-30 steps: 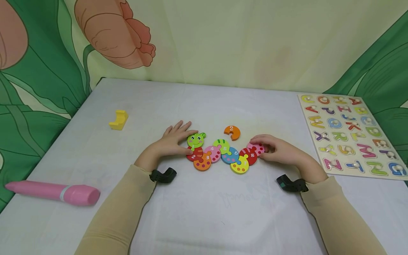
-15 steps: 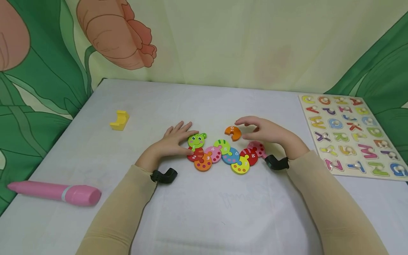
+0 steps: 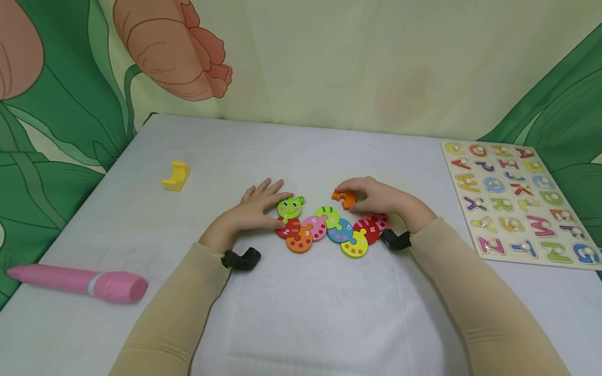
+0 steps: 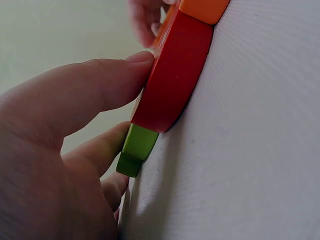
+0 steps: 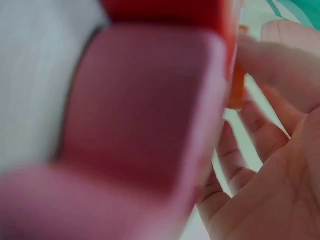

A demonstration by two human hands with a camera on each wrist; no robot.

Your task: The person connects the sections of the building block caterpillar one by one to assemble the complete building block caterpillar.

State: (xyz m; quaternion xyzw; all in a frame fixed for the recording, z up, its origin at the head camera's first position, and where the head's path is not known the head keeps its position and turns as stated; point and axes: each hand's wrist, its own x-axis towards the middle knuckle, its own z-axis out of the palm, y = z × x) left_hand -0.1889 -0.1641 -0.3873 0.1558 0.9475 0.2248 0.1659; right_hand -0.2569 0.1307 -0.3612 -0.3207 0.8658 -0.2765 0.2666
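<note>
A row of joined caterpillar puzzle pieces lies on the table, from a green smiling head [image 3: 289,207] and a red piece [image 3: 288,228] numbered 2 to a pink end piece [image 3: 381,220]. My left hand [image 3: 251,210] rests at the head end with fingers spread. Its thumb touches the red piece [image 4: 175,70], and a finger reaches the green head [image 4: 137,145]. Beyond the row, my right hand [image 3: 383,199] pinches a loose orange puzzle piece [image 3: 347,199], which looks tilted. In the right wrist view, the pink piece [image 5: 135,100] hides part of that orange piece [image 5: 238,90].
An alphabet knob puzzle board [image 3: 519,201] lies at the right. At the left are a yellow curved block [image 3: 176,176] and a thick pink pen-shaped object [image 3: 80,283]. A printed curtain [image 3: 329,62] hangs behind the table.
My right hand has left the pink end piece, moved up and left, and taken hold of the orange piece, which has tipped. My left hand has stayed in place.
</note>
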